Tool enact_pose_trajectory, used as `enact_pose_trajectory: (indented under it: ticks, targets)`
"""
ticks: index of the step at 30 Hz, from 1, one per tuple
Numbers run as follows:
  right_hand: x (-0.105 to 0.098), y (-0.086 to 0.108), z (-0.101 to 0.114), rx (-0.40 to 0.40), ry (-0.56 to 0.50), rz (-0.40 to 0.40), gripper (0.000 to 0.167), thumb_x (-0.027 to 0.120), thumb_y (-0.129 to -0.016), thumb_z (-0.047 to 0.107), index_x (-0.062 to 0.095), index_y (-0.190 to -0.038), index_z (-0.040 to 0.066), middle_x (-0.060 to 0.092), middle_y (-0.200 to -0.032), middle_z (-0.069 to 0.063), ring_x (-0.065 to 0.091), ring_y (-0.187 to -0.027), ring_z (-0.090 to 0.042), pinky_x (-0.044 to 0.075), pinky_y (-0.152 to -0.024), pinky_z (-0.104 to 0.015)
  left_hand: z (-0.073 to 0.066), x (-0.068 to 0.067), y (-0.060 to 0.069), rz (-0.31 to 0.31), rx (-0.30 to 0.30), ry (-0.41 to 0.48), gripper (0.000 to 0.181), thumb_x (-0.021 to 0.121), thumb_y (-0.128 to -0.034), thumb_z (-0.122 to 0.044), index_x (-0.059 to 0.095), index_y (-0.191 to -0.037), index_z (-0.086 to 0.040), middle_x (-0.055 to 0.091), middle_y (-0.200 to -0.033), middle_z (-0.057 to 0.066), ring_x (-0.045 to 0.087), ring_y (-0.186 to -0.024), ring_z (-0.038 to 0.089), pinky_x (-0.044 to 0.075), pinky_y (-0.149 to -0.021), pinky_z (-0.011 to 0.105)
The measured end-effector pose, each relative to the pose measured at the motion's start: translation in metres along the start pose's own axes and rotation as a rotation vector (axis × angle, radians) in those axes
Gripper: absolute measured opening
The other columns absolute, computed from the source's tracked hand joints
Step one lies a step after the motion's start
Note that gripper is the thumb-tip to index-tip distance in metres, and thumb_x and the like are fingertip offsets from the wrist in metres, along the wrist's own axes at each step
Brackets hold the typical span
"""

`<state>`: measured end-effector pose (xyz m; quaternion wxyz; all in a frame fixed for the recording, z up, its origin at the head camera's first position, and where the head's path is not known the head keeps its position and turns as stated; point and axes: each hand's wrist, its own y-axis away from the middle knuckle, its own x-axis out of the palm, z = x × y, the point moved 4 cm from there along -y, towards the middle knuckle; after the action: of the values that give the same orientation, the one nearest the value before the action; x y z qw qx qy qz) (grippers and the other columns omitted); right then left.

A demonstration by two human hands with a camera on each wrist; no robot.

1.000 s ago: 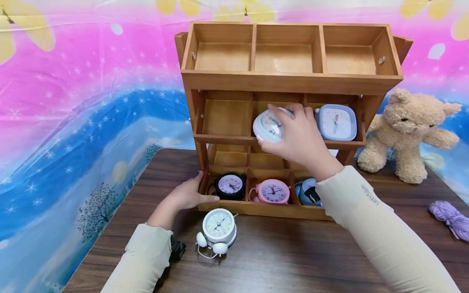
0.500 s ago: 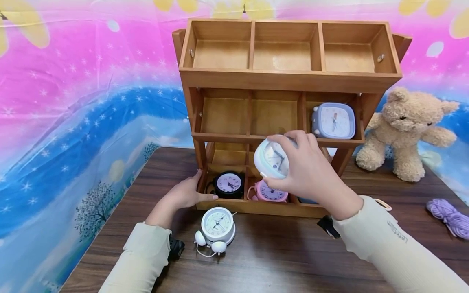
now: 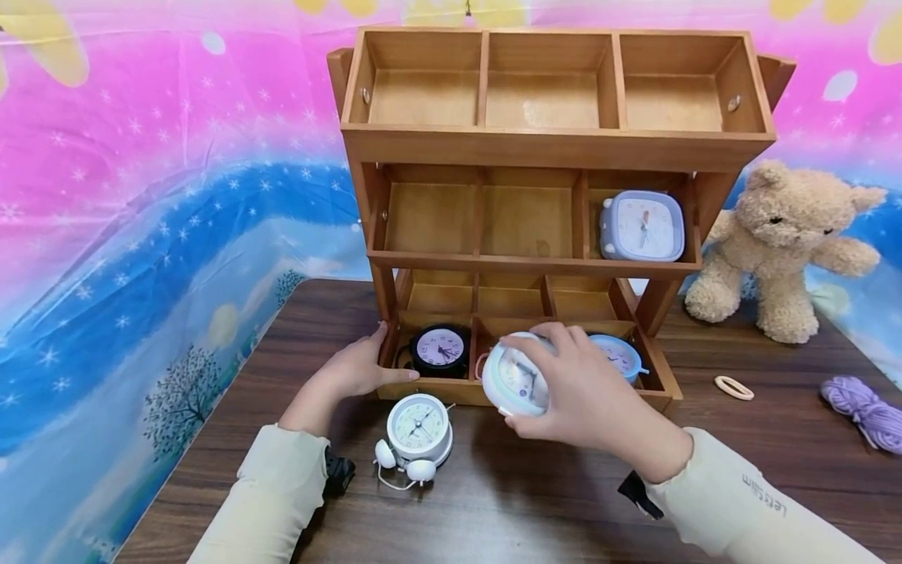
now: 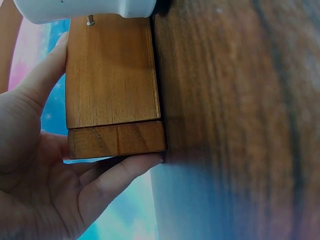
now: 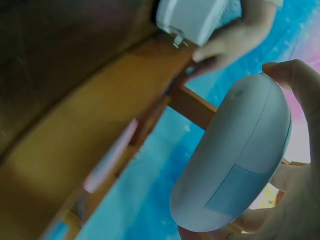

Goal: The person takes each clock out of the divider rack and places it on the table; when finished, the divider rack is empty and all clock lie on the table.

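Note:
In the head view my right hand [image 3: 588, 392] grips a round-edged white and pale-blue alarm clock [image 3: 520, 380] in front of the wooden shelf's lowest tier. Its smooth back and battery cover [image 5: 237, 190] face the right wrist camera. My left hand [image 3: 352, 364] holds the lower left corner of the wooden shelf [image 3: 557, 149], its thumb along the front edge. Close to that hand, a white twin-bell alarm clock [image 3: 419, 427] lies face up on the table. A black clock [image 3: 438, 349] and a blue clock [image 3: 615, 356] occupy the bottom row; a pink one between them is mostly hidden.
A lavender square clock [image 3: 643, 225] sits in the middle tier's right compartment. To the right are a teddy bear [image 3: 785, 251], a pale oval ring [image 3: 734, 388] and purple yarn [image 3: 863, 411] on the dark wooden table [image 3: 557, 525].
My right hand has lifted the white and pale-blue clock out of the middle tier's centre compartment and brought it down before the bottom row. The left hand stays at the shelf's corner.

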<state>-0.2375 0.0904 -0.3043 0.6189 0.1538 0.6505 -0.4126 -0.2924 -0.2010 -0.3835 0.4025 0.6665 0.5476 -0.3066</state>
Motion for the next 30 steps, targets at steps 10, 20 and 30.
enact_pose_trajectory:
  ticks: [10, 20, 30]
  targets:
    - [0.03, 0.021, 0.003, -0.039, 0.012, 0.04, 0.083, 0.082, -0.064, 0.06, 0.058, -0.137, 0.026, 0.057, -0.125, -0.014, 0.056, -0.103, -0.031, 0.051, -0.079, -0.052, -0.001, 0.0, 0.001, 0.005, 0.006, -0.005, 0.11, 0.068, -0.0867, -0.059, 0.009, -0.158, 0.001, 0.028, -0.154, 0.034, 0.03, -0.14, 0.049, 0.031, -0.11, 0.06]
    - [0.05, 0.029, 0.006, -0.061, -0.034, 0.15, 0.082, 0.083, -0.066, 0.056, 0.058, -0.137, 0.023, 0.057, -0.125, -0.012, 0.054, -0.11, -0.031, 0.048, -0.088, -0.05, 0.0, -0.001, 0.001, 0.004, 0.004, -0.001, 0.111, 0.068, -0.0866, -0.059, 0.008, -0.158, 0.001, 0.028, -0.154, 0.034, 0.03, -0.14, 0.049, 0.031, -0.11, 0.061]
    - [0.061, 0.033, 0.005, -0.088, -0.033, 0.138, 0.079, 0.085, -0.065, 0.053, 0.06, -0.134, 0.023, 0.052, -0.13, -0.015, 0.053, -0.113, -0.034, 0.046, -0.09, -0.053, -0.001, -0.001, 0.001, -0.003, 0.024, -0.005, 0.111, 0.069, -0.0867, -0.058, 0.008, -0.158, 0.002, 0.031, -0.152, 0.035, 0.035, -0.138, 0.049, 0.033, -0.109, 0.059]
